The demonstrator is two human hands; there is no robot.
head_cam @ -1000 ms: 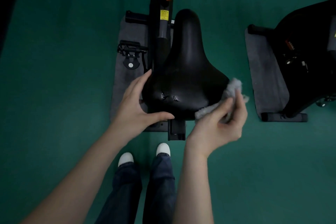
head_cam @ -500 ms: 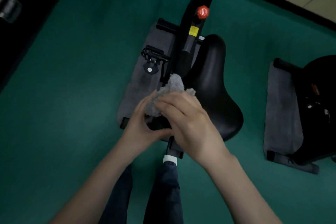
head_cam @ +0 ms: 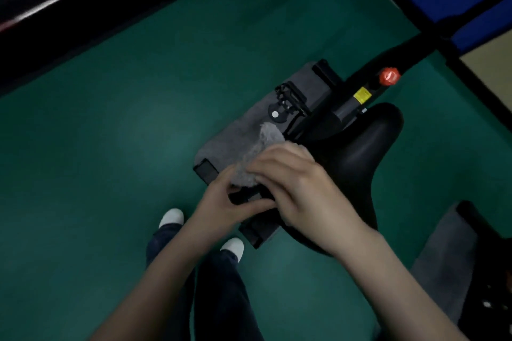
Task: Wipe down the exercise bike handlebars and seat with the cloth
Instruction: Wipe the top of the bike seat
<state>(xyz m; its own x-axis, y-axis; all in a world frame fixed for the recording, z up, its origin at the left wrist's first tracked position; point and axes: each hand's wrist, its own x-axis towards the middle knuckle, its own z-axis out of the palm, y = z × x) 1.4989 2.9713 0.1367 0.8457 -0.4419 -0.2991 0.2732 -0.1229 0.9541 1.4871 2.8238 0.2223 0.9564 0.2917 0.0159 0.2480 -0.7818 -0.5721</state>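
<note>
We clutched the grey cloth (head_cam: 261,147) in our right hand (head_cam: 302,191); left hand (head_cam: 221,202) curled, grip unclear; the saddle (head_cam: 360,155) stretched away rightward, nearer the right.

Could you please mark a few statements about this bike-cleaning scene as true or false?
1. The right hand holds the grey cloth at the seat's edge. True.
2. The seat is white. False: it is black.
3. A red knob shows beyond the seat's narrow end. True.
4. The floor is bare wood. False: it is green.
5. The person's shoes are white. True.
</note>
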